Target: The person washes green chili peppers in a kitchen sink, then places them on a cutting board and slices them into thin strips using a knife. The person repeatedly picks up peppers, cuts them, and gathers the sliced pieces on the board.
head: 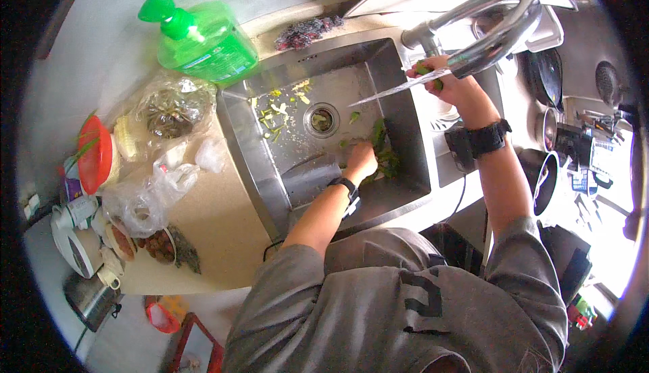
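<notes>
A stainless steel sink (339, 86) lies before me, with water (393, 90) running into it from a chrome faucet (499, 43). My right hand (448, 81) is raised beside the spout at the sink's right rim, its fingers closed around a green piece of vegetable (422, 70). Down in the basin, my left hand (362, 159) is at a heap of green leaves (386, 157); its fingertips are blurred and partly hidden, so its grip is unclear. Yellow-green vegetable scraps (276, 112) are scattered left of the drain (321, 119). A smooth grey object (310, 174) lies near my left wrist.
A green pump bottle (208, 43) stands at the sink's back left corner. Plastic bags (175, 104), a red bowl (95, 155) and a container of brown round items (159, 246) crowd the left counter (218, 226). Right of the sink is a dark pot (542, 180).
</notes>
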